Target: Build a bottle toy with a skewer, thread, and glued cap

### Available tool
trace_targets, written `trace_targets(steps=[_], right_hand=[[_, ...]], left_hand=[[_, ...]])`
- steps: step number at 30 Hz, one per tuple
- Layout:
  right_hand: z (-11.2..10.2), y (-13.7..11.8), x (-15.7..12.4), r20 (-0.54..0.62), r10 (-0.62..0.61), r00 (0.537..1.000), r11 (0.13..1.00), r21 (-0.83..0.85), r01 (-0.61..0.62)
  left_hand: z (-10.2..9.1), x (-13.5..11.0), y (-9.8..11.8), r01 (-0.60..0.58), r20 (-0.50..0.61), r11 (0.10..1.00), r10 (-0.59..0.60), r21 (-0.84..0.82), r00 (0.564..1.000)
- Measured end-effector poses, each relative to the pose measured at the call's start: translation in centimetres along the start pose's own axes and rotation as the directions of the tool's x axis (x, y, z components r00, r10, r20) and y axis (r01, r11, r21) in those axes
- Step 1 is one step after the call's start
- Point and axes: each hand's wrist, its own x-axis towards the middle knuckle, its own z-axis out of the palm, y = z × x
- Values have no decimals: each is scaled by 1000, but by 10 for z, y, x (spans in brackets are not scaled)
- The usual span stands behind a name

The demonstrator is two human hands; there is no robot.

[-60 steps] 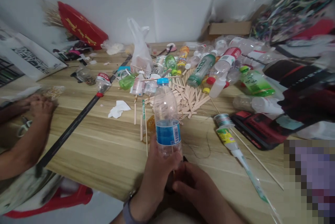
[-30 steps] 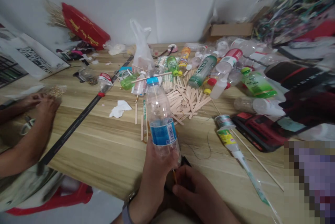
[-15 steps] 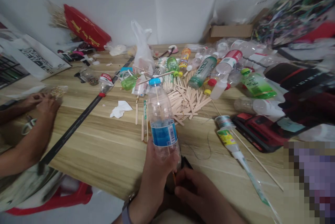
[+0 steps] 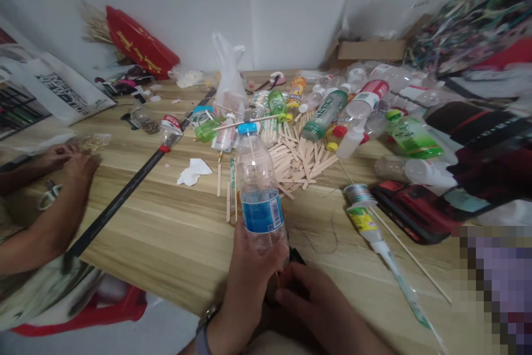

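My left hand (image 4: 248,277) is wrapped round the lower part of a clear plastic bottle (image 4: 258,189) with a blue cap and blue label, held nearly upright over the near edge of the wooden table (image 4: 166,233). A thin wooden skewer runs up inside the bottle. My right hand (image 4: 318,302) sits just right of the bottle's base, fingers curled at the skewer's lower end and a small black object (image 4: 296,257); what they grip is hidden.
A pile of wooden craft sticks (image 4: 297,158) lies behind the bottle, with several plastic bottles (image 4: 328,111) beyond. A spool-topped bottle (image 4: 363,214), a red case (image 4: 415,211), a long black rod (image 4: 124,194) and a tissue (image 4: 193,171) lie around. Another person's hands (image 4: 68,161) work at the left.
The bottle tilted left and then came back nearly upright in my left hand. My right hand stayed at its base. The other person's hands shifted slightly.
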Motion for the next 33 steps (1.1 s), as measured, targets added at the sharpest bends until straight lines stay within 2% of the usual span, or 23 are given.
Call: trace_targets(steps=[4,7,8,10,12,13,15,18,20,22,25,27,29,33], right_hand=[[0,4,-4,38,-42,998,999,1,42],[-11,4,-5,34,-75,997,996,-53,76],[-18,2,-5,3,-96,995,993,-65,96],[-35,-7,-1,-133,-162,978,985,-78,152],[-51,-20,6,-333,-269,904,962,-127,240],[-57,-27,12,-379,-320,868,947,-155,281],[-64,-40,24,-351,-388,852,922,-152,357],[-61,-48,41,-131,-435,891,899,-2,438],[-58,-45,44,-47,-443,895,895,39,445],[-60,-37,38,-71,-427,901,903,1,429],[-74,-22,14,-201,-380,903,924,-111,365],[-87,-14,-8,-287,-360,888,928,-212,307],[-98,-10,-28,-312,-337,888,921,-303,244],[-110,-5,-52,-322,-418,850,861,-438,257]], left_hand=[[-1,2,-2,-10,9,1000,10,-19,1000],[-1,1,1,7,19,1000,-7,-4,1000],[-1,0,2,21,18,1000,-21,7,1000],[-2,-1,4,53,-1,998,-53,38,999],[-4,-2,4,73,-24,995,-71,65,997],[-6,-2,4,71,-29,995,-69,74,997],[-9,-2,4,67,-4,993,-67,93,998],[-14,-1,7,70,52,991,-77,112,996],[-18,0,11,72,55,990,-79,122,995],[-24,1,15,64,23,986,-68,155,997],[-33,4,22,78,-27,968,-74,238,997],[-36,6,23,94,-23,959,-91,267,996],[-36,9,22,95,-11,958,-95,271,995],[-31,15,20,107,-17,945,-107,310,994]])
